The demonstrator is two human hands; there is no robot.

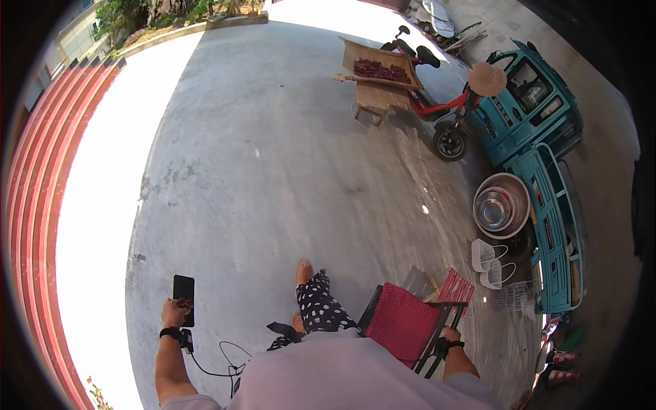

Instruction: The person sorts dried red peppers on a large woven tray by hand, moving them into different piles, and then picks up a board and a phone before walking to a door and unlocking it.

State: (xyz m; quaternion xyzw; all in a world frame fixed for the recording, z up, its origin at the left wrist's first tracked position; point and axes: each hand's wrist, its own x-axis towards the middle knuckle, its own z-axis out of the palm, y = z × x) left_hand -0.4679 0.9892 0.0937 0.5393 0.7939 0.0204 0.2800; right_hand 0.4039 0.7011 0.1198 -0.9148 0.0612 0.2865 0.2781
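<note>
On the left, my left hand [173, 313] is closed around a flat black rectangular object, apparently a smartphone [184, 287]. A small dark red thing [185, 303] shows at its fingers; I cannot tell what it is. My right hand [451, 334] grips the dark frame of a folding chair [398, 320] with a red dotted fabric seat, carried tilted at my right side. Both wrists wear black bands, and a cable [212, 374] runs from the left one toward my body.
Right side: a teal cargo tricycle [543, 205], a red electric scooter [435, 108], nested basins [501, 206] and white baskets [487, 262]. Ahead, a wooden stand [382, 96] bears a tray [351, 51] of dark red pieces. Red steps [56, 169] line the left.
</note>
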